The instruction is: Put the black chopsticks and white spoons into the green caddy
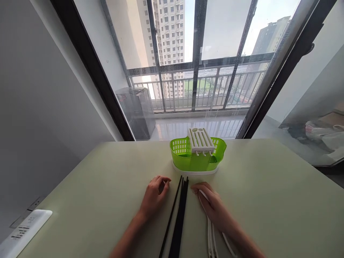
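My left hand (155,195) rests on the tabletop with loosely curled fingers, a gap showing beside the thumb and nothing in its grasp. Just right of it lie several black chopsticks (180,218), bunched together, with one slanting slightly apart. On their other side, my right hand (211,204) is closed over long, thin white pieces (211,238); part of one shows between the thumb and fingers, and their kind is hidden. Beyond both hands stands a green plastic utensil basket (193,163) on a white base. A white slotted rack (201,140) with small hooks sits across its middle.
The pale green table (107,186) reaches to a glass door with a dark frame (91,68). A white power strip (27,229) lies at the left edge. Behind the glass are a grey appliance (138,111) and a balcony railing. Bags (326,134) are at the right.
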A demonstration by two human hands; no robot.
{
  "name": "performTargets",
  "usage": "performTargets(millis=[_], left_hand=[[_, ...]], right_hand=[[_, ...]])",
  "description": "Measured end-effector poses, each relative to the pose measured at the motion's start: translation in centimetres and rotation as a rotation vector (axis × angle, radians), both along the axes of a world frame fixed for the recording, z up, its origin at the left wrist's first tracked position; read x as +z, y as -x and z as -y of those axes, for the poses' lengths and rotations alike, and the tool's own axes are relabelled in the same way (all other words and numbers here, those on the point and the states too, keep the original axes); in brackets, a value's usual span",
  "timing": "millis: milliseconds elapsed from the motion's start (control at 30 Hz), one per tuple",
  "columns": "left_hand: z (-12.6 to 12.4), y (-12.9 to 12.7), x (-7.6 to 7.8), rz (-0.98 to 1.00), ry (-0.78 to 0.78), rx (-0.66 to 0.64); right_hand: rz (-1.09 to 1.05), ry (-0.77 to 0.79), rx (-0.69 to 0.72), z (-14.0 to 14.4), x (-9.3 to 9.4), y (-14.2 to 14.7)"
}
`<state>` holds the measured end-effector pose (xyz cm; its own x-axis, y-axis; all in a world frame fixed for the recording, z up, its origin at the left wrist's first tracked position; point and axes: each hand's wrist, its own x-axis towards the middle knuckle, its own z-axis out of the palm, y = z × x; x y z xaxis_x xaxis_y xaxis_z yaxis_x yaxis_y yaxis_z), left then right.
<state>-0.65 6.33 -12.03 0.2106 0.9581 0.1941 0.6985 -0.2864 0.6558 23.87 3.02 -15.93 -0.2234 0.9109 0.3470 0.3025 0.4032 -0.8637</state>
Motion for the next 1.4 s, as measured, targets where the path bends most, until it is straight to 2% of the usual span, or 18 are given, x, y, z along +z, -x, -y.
performTargets(millis=[367,567,967,1267,1400], left_hand=[[2.0,-1.1,0.4,-0.139,-0.027,-0.139],[2.6,-1.2,1.0,-0.221,-0.034,-0.181],[2.6,-0.9,0.8,-0.206,-0.056,-0.251],[2.7,-0.7,0.8,-0.183,-0.041,-0.257],[2.7,-0.8,0.8,-0.181,-0.043,-0.240]], right_hand=[[0.034,0.020,0.023,0.2,-0.7,-0.1],[0.045,0.019,0.013,0.3,-0.4,0.0],[0.059,-0.020,0.005,0.4,0.3,-0.3],[0.062,-0.006,-0.069,0.4,0.8,-0.4],[0.026,0.038,-0.166,0.3,1.3,-0.4]])
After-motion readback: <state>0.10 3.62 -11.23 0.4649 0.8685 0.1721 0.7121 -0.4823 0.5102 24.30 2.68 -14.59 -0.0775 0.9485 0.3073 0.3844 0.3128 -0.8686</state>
